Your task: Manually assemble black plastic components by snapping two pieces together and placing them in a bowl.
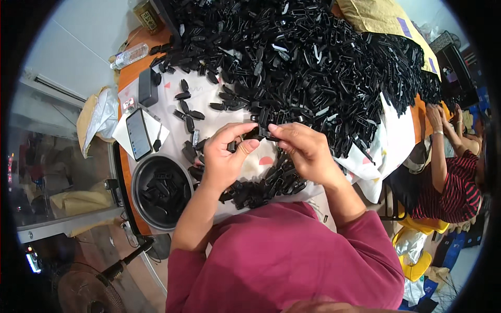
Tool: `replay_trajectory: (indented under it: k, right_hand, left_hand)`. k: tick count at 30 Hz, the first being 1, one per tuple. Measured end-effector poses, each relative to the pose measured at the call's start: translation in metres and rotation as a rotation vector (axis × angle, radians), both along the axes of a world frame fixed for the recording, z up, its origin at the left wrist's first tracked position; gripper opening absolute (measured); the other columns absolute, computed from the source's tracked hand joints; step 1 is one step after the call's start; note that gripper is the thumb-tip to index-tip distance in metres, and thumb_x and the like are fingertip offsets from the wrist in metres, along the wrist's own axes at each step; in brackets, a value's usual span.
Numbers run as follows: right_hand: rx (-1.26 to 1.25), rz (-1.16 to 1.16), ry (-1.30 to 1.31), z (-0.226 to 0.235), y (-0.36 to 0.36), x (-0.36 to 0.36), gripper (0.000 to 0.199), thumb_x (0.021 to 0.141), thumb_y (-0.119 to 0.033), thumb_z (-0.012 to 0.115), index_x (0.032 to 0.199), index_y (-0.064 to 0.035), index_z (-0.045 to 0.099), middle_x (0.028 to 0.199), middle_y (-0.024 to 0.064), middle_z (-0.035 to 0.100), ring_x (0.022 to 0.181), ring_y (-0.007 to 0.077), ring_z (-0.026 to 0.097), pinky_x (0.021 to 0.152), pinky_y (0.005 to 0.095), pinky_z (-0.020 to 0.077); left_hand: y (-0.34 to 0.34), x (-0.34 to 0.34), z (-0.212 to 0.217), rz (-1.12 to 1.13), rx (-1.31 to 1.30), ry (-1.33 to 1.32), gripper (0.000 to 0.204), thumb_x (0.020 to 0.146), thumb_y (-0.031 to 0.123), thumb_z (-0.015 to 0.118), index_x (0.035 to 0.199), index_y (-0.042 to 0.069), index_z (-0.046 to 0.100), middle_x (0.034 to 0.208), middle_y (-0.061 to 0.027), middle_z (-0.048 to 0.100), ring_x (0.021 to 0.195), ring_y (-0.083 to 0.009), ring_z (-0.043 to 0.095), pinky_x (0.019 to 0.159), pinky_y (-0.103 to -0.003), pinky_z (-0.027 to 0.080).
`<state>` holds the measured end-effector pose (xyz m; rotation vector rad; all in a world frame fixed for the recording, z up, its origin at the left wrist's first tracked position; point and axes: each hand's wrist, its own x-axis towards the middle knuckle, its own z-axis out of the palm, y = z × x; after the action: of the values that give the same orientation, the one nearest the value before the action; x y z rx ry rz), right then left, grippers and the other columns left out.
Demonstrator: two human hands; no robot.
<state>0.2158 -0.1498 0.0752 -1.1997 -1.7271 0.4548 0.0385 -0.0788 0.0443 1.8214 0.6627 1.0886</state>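
Both my hands meet over the middle of the table, fingers pinched around small black plastic pieces (265, 131). The thumb and fingertips of my left hand (225, 156) close on the left side of it. On the other side, my right hand (307, 150) pinches with thumb and forefinger. Whether this is one part or two pressed together, I cannot make out. Just beyond my fingertips rises a large heap of similar black plastic parts (282, 68). A smaller pile of black parts (271, 185) lies between my wrists, close to my body.
A round black bowl (136, 195) with black parts inside stands at the left, near a smartphone (138, 134) and a dark box (148, 87). A plastic bottle (130, 56) lies at the far left. Yellow sacking (389, 18) edges the heap; another person (449, 177) works at the right.
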Motion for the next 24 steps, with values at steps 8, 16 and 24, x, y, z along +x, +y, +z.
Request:
replay_trajectory:
  k: [8,16,24]
  right_hand:
    - [0.183,-0.211,-0.160,-0.018,-0.005,-0.029,0.039,0.069,0.007,0.061,0.107,-0.0016,0.057,0.092,0.0129,0.059,0.077,0.0263,0.058,0.064,0.0309,0.0485]
    - [-0.199,-0.068,0.585,-0.030,-0.013,-0.033,0.032,0.073,-0.005,0.069,0.102,-0.0001,0.058,0.099,0.0123,0.060,0.080,0.0139,0.061,0.062,0.0237,0.0500]
    - [-0.503,-0.038,0.533,-0.050,-0.004,-0.033,0.021,0.079,-0.004,0.062,0.097,0.0043,0.055,0.081,0.0063,0.061,0.069,0.0088,0.058,0.060,0.0207,0.0476]
  left_hand:
    - [-0.026,0.014,-0.011,-0.023,-0.863,-0.526,0.030,0.080,0.011,0.064,0.108,0.001,0.058,0.080,-0.0004,0.057,0.059,-0.0037,0.044,0.053,-0.016,0.036]
    - [-0.031,0.006,0.012,0.007,-0.156,-0.194,0.024,0.080,0.012,0.063,0.101,-0.001,0.060,0.097,-0.0093,0.060,0.087,-0.0149,0.057,0.078,-0.025,0.043]
    - [-0.021,-0.004,-0.024,-0.085,-0.814,-0.412,0.022,0.083,0.020,0.061,0.098,0.004,0.062,0.075,0.0045,0.053,0.063,-0.0029,0.042,0.056,-0.016,0.032]
